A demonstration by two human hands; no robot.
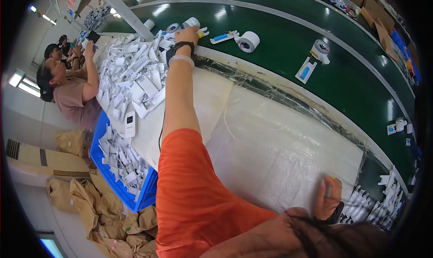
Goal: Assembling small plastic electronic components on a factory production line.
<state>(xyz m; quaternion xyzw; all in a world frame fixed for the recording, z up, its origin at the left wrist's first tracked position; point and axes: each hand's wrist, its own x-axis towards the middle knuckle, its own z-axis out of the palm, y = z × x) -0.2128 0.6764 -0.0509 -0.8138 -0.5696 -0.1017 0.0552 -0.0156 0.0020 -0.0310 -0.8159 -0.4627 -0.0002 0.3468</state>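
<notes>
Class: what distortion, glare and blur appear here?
In the head view, the long green conveyor belt bows, fisheye-style; white glare spots its surface, sheen streaks the pale plastic-covered table, and dark hair strands at lower right look blurred.

A factory: green conveyor belt along the far edge of the worktop, heaped white plastic parts, co-workers alongside.

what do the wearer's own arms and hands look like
The left arm wears a plain orange sleeve ending near the elbow. At the left hand, the wrist carries a black wristband and a pale, translucent bracelet. The right hand has a dark band at its wrist, partly hidden by dark hair. No right sleeve can be made out.
</notes>
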